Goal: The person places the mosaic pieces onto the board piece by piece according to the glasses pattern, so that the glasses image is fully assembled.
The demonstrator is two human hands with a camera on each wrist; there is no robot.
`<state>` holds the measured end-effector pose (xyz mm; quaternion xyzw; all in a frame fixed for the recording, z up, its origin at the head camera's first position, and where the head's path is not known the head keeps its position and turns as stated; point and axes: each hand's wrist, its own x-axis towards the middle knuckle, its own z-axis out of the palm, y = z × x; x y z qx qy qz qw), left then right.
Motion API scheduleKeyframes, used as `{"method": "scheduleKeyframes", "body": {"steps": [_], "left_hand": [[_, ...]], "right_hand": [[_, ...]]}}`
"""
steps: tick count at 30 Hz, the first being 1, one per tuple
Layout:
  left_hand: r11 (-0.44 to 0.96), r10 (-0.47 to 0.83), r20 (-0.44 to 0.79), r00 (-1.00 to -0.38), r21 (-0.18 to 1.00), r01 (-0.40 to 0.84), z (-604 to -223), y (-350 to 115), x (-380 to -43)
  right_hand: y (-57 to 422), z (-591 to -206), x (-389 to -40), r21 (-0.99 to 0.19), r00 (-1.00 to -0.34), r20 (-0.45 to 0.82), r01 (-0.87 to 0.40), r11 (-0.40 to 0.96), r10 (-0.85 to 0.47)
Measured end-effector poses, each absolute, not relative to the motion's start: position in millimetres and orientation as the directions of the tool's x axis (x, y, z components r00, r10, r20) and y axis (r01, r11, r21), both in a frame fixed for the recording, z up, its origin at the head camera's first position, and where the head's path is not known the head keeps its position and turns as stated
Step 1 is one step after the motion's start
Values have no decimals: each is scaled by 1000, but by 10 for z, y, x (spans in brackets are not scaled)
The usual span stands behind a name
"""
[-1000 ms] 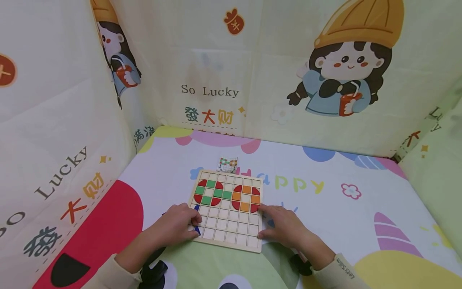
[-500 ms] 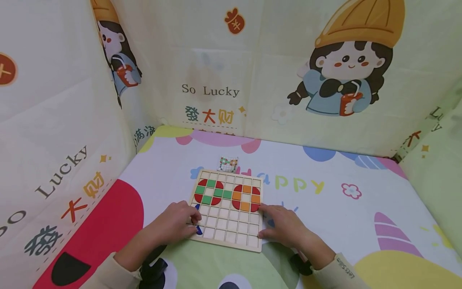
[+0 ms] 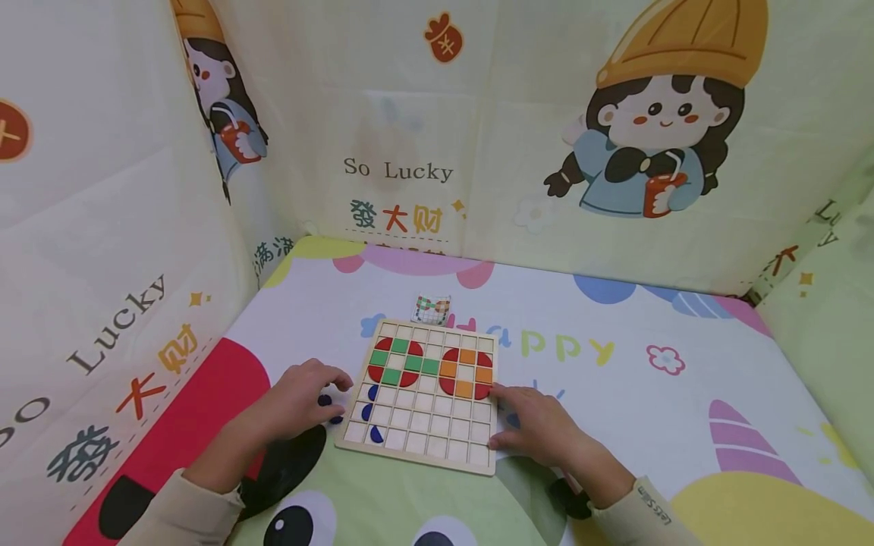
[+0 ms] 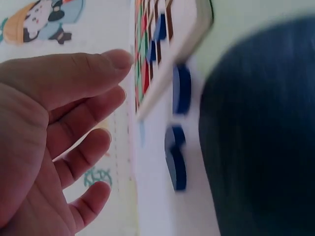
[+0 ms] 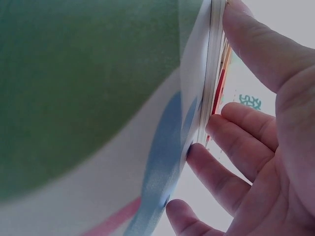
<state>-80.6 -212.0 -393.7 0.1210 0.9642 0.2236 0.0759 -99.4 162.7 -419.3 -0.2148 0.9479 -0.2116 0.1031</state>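
A wooden grid board (image 3: pixel 423 410) lies on the tabletop, with red, green and orange pieces forming two ring shapes. Down its left column sit a blue half-round piece (image 3: pixel 372 392), a second blue piece (image 3: pixel 366 412) and a third blue piece (image 3: pixel 376 434), the last slightly turned. My left hand (image 3: pixel 300 398) hovers just left of the board, fingers loosely bent and holding nothing. Beside its fingertips are loose blue pieces (image 4: pixel 182 89), partly hidden by the hand in the head view. My right hand (image 3: pixel 539 428) rests thumb and fingertips against the board's right edge.
A small pattern card (image 3: pixel 432 310) lies behind the board's far edge. The printed tablecloth (image 3: pixel 580 409) extends right of the board. Printed cloth walls (image 3: pixel 519 152) enclose the back and sides.
My left hand has let go of the blue pieces at the board's left column and moved left, off the board, uncovering them. My right hand has stayed in place.
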Motion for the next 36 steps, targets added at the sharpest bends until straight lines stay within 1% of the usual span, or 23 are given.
{"method": "scheduleKeyframes", "body": {"steps": [3, 15, 23, 28, 36], "left_hand": [[869, 247, -100, -964, 462, 175, -3959, -2194, -810], [894, 220, -125, -967, 422, 149, -4071, -2383, -848], [883, 236, -131, -963, 442, 156, -4098, -2383, -857], [886, 241, -131, -962, 434, 163, -4101, -2363, -864], [876, 208, -120, -971, 465, 130, -4108, -2329, -918]], "right_hand": [[1622, -4186, -991, -448, -889, -115, -352, 821, -444], [1624, -4190, -996, -448, -886, -110, -361, 818, -450], [1620, -4177, -990, -454, -889, -108, -354, 818, -445], [1624, -4170, -980, -457, -885, -100, -365, 811, -455], [1618, -4170, -982, -451, -889, -105, -357, 818, -445]]}}
